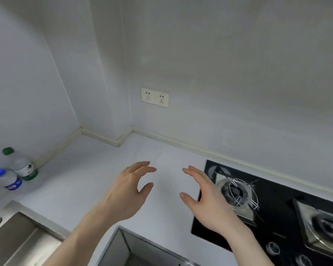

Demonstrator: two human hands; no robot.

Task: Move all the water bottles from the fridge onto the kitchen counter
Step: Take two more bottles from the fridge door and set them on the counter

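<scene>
Here, both bare hands hover over the white desk [96, 169], palms turned toward each other with a bare stretch of desk between them. The left hand [126, 191] has its grip wide, fingers curved and thumb spread, holding nothing. The right hand [205, 194] mirrors it: grip wide, fingers loosely extended, thumb out, also holding nothing. The right hand partly covers the near left corner of the black gas hob [273, 214], which is set into the desk on the right; its left burner [236, 192] carries a thin wire ring, and a second burner [327, 225] shows blurred toward the right edge.

Two water bottles stand upright on the desk at the far left, close to the side wall and well apart from both hands. The green-capped water bottle [21, 166] is the taller, with a white and green label; the blue-capped water bottle [9, 180] stands just beside it, nearer the camera, with a blue label. A steel sink [17, 237] occupies the lower left corner. A double wall socket [155, 97] sits on the back wall above the desk.
</scene>
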